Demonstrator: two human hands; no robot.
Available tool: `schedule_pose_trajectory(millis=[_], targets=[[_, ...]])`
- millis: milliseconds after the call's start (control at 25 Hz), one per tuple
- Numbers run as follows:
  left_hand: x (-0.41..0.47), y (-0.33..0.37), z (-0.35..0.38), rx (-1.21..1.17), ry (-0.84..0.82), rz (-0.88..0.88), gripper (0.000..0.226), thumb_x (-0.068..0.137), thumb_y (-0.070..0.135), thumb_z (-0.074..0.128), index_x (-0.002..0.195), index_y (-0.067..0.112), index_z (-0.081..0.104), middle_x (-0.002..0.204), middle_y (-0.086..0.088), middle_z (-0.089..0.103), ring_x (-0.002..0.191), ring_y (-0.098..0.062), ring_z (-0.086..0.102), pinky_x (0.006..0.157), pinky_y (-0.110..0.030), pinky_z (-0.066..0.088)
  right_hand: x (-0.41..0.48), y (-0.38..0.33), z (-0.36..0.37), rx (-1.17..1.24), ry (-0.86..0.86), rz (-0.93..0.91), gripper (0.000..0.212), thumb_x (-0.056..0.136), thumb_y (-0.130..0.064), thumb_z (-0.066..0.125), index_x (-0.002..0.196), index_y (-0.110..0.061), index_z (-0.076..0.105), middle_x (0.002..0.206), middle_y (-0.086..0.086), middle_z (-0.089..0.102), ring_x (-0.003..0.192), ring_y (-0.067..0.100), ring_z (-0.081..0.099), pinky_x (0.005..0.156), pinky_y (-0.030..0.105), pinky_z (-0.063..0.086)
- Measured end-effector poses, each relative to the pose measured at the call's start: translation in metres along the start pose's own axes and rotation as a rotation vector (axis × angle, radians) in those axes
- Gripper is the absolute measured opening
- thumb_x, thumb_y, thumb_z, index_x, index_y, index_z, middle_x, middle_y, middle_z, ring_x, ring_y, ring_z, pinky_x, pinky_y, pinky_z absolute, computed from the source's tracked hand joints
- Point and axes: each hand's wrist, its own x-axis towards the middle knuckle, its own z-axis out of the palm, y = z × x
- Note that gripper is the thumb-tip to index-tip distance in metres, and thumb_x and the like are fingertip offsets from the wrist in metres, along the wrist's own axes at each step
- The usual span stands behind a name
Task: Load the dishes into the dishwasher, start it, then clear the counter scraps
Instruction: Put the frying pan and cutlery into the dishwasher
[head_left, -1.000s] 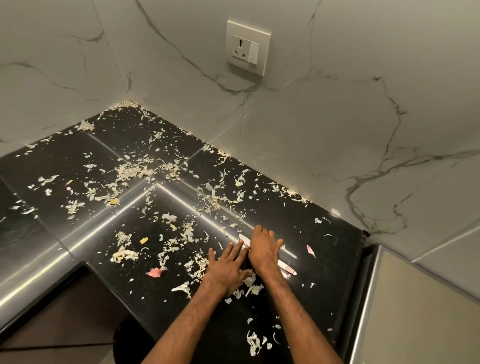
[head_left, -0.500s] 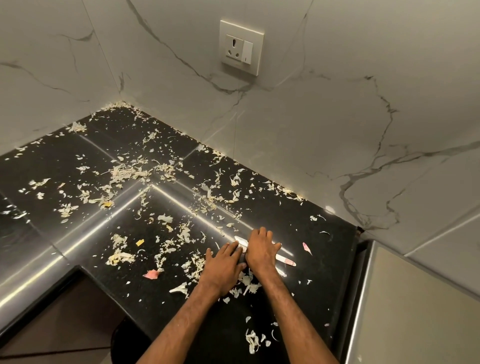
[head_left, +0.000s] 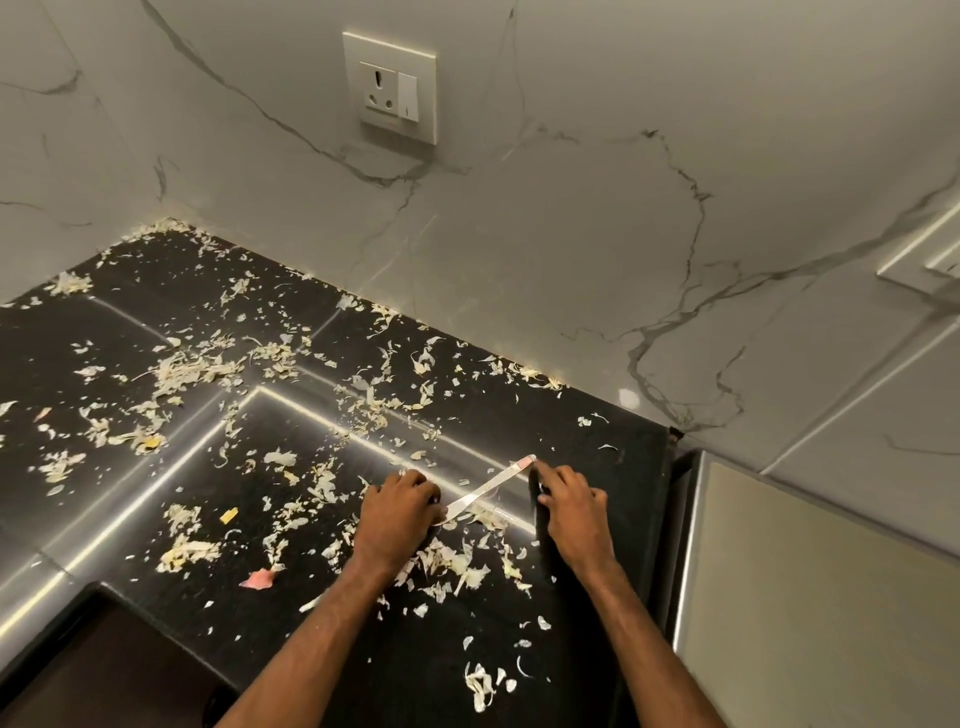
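Left hand (head_left: 400, 514) curls over the near end of a long white pink-tipped strip (head_left: 488, 488) — grasp unclear; right hand (head_left: 574, 512), fingers straight, touches its far end. Pale shredded scraps (head_left: 452, 564) litter the glossy black stone counter (head_left: 597, 431).

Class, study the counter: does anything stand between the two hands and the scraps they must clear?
Nothing visible does. The left hand and right hand rest on the counter right among the scraps; a long pale strip lies between them, itself loose debris.
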Motion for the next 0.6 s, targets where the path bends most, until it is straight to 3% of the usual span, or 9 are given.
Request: schedule_pose_trajectory(millis=[80,200,360,520,600], targets=[[-0.004,0.004,0.0,0.001,-0.01,0.024,0.04,0.089,0.059,0.056,0.116,0.031,0.064,0.122,0.012,0.057,0.111,-0.007,0.053,0.101,-0.037,0.045,0.017,-0.008,-0.005,-0.035,-0.053,-0.011,0.056,0.098,-0.024,0.057,0.15,-0.033,0.036,0.125,-0.006,0.052,0.12,0.014,0.049,0.098,0.039,0.04],[-0.006,0.012,0.002,0.013,-0.037,0.018,0.038,0.088,0.055,0.06,0.117,0.031,0.06,0.124,0.012,0.054,0.112,-0.006,0.051,0.099,-0.033,0.045,0.039,-0.015,-0.01,-0.08,-0.095,-0.032,0.049,0.099,-0.024,0.056,0.145,-0.033,0.044,0.128,-0.001,0.051,0.119,0.018,0.052,0.099,0.043,0.044],[-0.001,0.018,0.003,-0.08,-0.037,-0.103,0.029,0.086,0.046,0.069,0.106,0.026,0.063,0.124,0.009,0.048,0.115,-0.008,0.045,0.102,-0.036,0.042,0.05,-0.015,-0.011,-0.099,-0.032,-0.019,0.026,0.096,-0.025,0.06,0.121,-0.032,0.06,0.119,-0.005,0.052,0.113,0.016,0.048,0.095,0.04,0.042],[0.005,0.022,0.003,-0.056,-0.099,-0.176,0.025,0.087,0.042,0.069,0.103,0.023,0.062,0.124,0.004,0.041,0.119,-0.012,0.04,0.105,-0.042,0.04,0.055,-0.015,-0.016,-0.107,-0.116,-0.055,0.011,0.095,-0.022,0.059,0.104,-0.027,0.059,0.111,-0.005,0.048,0.108,0.016,0.044,0.094,0.042,0.04],[0.006,0.023,0.001,-0.023,-0.114,-0.149,0.025,0.091,0.037,0.065,0.11,0.021,0.058,0.125,0.002,0.042,0.117,-0.013,0.043,0.103,-0.041,0.043,0.055,-0.016,-0.022,-0.1,-0.168,-0.117,0.014,0.093,-0.013,0.055,0.093,-0.027,0.055,0.102,-0.007,0.049,0.103,0.016,0.047,0.09,0.039,0.037]])
